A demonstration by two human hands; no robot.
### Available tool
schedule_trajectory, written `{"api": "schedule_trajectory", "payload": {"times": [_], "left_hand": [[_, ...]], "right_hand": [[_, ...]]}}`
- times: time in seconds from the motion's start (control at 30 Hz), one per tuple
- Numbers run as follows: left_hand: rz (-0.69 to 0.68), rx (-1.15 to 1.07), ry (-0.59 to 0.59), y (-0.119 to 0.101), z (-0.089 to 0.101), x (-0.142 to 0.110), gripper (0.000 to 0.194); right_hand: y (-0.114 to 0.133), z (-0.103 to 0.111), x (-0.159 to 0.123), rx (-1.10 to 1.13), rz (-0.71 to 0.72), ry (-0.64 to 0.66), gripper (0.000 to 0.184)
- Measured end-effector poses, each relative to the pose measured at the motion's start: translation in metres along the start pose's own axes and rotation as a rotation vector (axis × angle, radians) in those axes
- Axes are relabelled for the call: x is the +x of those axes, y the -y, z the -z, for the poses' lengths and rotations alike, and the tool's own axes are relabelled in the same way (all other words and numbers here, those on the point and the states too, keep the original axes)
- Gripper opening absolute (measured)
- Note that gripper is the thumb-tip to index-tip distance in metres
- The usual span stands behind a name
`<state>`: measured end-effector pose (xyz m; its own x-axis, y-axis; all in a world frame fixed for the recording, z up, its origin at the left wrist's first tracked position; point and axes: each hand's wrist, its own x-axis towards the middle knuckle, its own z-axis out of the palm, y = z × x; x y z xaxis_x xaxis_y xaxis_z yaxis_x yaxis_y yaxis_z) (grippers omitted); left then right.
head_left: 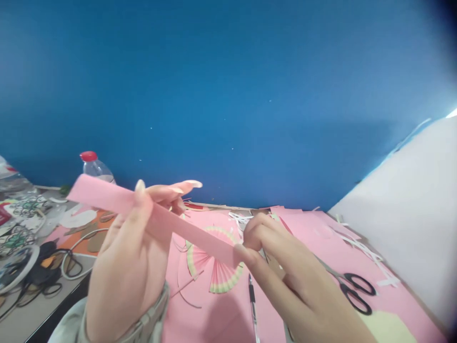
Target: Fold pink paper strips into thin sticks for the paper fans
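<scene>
A long pink paper strip (pixel 193 233) slants across the view between both hands, raised above the table. My left hand (pixel 132 247) pinches it near its upper left part, thumb on top, the other fingers stretched out behind. The strip's lower right end is gripped between thumb and finger of my right hand (pixel 285 271). Below the strip lies a pleated paper fan disc (pixel 224 276), pink inside with a pale yellow-green rim, partly covered by the strip. A pen (pixel 253 305) rests beside it, close to my right hand.
Pink paper sheets (pixel 200 319) cover the table. Black-handled scissors (pixel 352 290) lie at the right near white paper strips (pixel 371 255). At left are a red-capped bottle (pixel 96 166), black cables (pixel 46 269) and paper scraps. A blue wall (pixel 228 95) closes off the back.
</scene>
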<state>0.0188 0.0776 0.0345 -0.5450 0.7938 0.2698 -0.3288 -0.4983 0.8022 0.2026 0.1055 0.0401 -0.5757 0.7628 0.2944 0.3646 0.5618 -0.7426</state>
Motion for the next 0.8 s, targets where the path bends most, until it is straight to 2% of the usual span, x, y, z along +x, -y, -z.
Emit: {"api": "schedule_trajectory", "payload": {"times": [0.07,0.13,0.2,0.3,0.37,0.4,0.5,0.63,0.73,0.8], "left_hand": [[-0.063,-0.102,-0.132,0.000,-0.001,-0.001,0.035],[-0.135,-0.160,-0.219,0.005,-0.005,-0.007,0.030],[-0.047,-0.094,-0.158,0.012,-0.012,-0.019,0.026],[0.102,-0.027,0.022,0.024,-0.022,-0.038,0.019],[0.243,-0.040,-0.006,0.029,-0.028,-0.048,0.022],[0.256,-0.051,0.032,0.030,-0.029,-0.051,0.022],[0.225,-0.032,0.111,0.033,-0.033,-0.055,0.018],[0.135,-0.045,0.145,0.034,-0.033,-0.054,0.018],[0.183,-0.049,0.138,0.033,-0.026,-0.048,0.021],[0.153,-0.026,0.103,0.031,-0.020,-0.040,0.018]], "right_hand": [[-0.002,0.003,-0.004,0.025,-0.018,-0.124,0.031],[-0.003,0.004,-0.009,0.054,-0.022,-0.333,0.030],[0.000,0.004,-0.012,0.071,0.024,-0.453,0.024],[0.005,-0.001,-0.011,0.044,0.050,-0.218,0.021],[0.009,-0.006,-0.008,0.036,0.005,-0.079,0.010],[0.010,-0.009,-0.007,0.042,-0.008,-0.044,0.012],[0.011,-0.014,-0.002,0.078,0.012,-0.043,0.017],[0.007,-0.014,-0.001,0.103,0.103,-0.082,0.015],[0.005,-0.013,-0.002,0.020,0.120,-0.083,0.017],[0.005,-0.012,-0.002,-0.049,0.100,-0.074,0.020]]}}
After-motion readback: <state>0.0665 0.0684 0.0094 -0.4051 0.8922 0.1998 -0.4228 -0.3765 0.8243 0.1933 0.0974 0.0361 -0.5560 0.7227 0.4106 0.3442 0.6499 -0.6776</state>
